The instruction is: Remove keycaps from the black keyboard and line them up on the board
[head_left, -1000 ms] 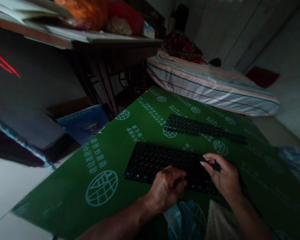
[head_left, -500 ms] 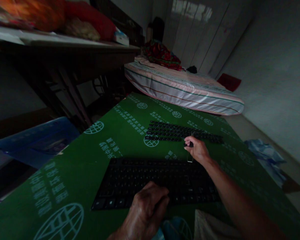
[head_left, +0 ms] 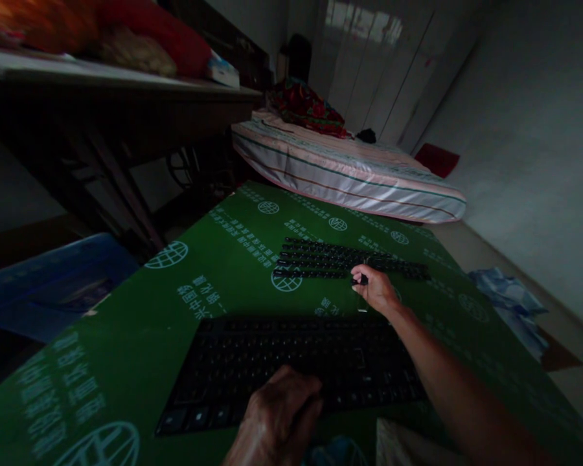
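Note:
A black keyboard lies on a green printed sheet right in front of me. My left hand rests curled on the keyboard's near edge, fingers bent; what it holds, if anything, is hidden. My right hand is stretched out beyond the keyboard, pinching a small black keycap at the near edge of several rows of loose black keycaps laid out on the sheet. A thin, clear-looking tool hangs below that hand.
A dark wooden table with red and orange bundles stands at the left. A striped mattress lies on the floor behind the sheet. A blue box sits at the left, crumpled blue cloth at the right.
My right hand left the keyboard with a keycap and reached forward to the laid-out rows. My view dropped closer to the keyboard. The left hand stayed on the keyboard's near edge.

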A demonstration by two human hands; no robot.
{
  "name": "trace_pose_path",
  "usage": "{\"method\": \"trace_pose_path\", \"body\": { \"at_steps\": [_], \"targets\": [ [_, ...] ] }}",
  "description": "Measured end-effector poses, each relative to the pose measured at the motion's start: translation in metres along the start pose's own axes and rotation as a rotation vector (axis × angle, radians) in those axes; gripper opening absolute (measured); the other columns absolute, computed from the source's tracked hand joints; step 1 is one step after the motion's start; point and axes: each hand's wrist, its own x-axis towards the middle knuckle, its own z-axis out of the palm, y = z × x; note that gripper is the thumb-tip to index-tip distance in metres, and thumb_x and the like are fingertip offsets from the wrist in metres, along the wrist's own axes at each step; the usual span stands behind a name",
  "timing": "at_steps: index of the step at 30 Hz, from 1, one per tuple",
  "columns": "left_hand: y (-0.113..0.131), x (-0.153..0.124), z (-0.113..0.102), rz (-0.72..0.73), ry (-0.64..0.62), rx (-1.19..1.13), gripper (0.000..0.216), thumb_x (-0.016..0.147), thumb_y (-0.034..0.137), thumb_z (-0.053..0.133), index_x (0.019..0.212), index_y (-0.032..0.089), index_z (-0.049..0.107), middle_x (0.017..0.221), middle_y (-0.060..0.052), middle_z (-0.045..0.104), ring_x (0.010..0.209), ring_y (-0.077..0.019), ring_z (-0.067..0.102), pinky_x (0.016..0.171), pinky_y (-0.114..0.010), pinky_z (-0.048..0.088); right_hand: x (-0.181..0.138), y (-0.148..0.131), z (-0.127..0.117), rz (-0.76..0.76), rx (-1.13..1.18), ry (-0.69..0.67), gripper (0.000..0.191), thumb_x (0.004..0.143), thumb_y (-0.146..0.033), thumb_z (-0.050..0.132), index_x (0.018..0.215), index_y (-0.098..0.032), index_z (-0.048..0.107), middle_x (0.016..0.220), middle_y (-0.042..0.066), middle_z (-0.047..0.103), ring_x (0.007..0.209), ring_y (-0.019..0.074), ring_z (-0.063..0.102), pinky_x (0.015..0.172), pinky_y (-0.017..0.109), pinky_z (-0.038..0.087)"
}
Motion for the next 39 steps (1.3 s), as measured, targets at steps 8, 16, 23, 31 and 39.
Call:
{"method": "trace_pose_path", "body": {
  "at_steps": [8, 16, 23, 31, 39],
  "targets": [
    [0.001, 0.001, -0.002, 0.002, 0.006, -0.004, 0.014, 0.086, 0.013, 0.048, 0.09, 0.018, 0.06, 0.07, -0.002, 0.062, 0.067, -0.0142, 0.059, 0.058, -0.022, 0.048, 0.001, 0.005, 0.001, -0.009, 0.025, 0.019, 0.029, 0.061, -0.016, 0.056, 0.089, -0.018, 0.064, 0.076, 0.002, 0.063, 0.069, 0.0163, 0.061, 0.067, 0.03, 0.05],
    [-0.002, 0.001, -0.002, -0.037, -0.05, -0.002, 0.014, 0.086, 0.014, 0.048, 0.087, 0.018, 0.061, 0.071, -0.002, 0.061, 0.065, -0.0135, 0.059, 0.055, -0.022, 0.049, 0.006, 0.009, 0.005, -0.032, 0.032, 0.031, 0.028, 0.063, -0.016, 0.055, 0.09, -0.019, 0.064, 0.079, 0.003, 0.065, 0.072, 0.0167, 0.062, 0.07, 0.03, 0.05],
    [-0.001, 0.001, -0.002, 0.019, 0.018, 0.014, 0.014, 0.086, 0.014, 0.048, 0.091, 0.018, 0.06, 0.072, -0.003, 0.063, 0.066, -0.0143, 0.059, 0.058, -0.023, 0.05, 0.012, 0.005, 0.008, -0.047, 0.026, 0.041, 0.029, 0.063, -0.015, 0.053, 0.089, -0.018, 0.065, 0.08, 0.004, 0.066, 0.074, 0.0185, 0.064, 0.07, 0.031, 0.051],
    [0.002, 0.002, -0.004, -0.006, -0.007, -0.011, 0.013, 0.086, 0.013, 0.048, 0.089, 0.019, 0.059, 0.07, -0.002, 0.061, 0.066, -0.0144, 0.058, 0.055, -0.021, 0.048, 0.017, 0.008, 0.01, -0.049, 0.027, 0.046, 0.032, 0.061, -0.016, 0.053, 0.09, -0.018, 0.066, 0.081, 0.004, 0.066, 0.073, 0.0192, 0.064, 0.07, 0.032, 0.051],
    [0.0, 0.001, -0.003, -0.011, -0.023, -0.015, 0.014, 0.086, 0.014, 0.048, 0.091, 0.019, 0.06, 0.071, -0.003, 0.062, 0.067, -0.0148, 0.058, 0.054, -0.021, 0.047, 0.016, 0.005, 0.006, -0.046, 0.057, 0.032, 0.032, 0.06, -0.016, 0.054, 0.09, -0.019, 0.065, 0.082, 0.004, 0.066, 0.075, 0.0198, 0.063, 0.072, 0.033, 0.051]
  ]
}}
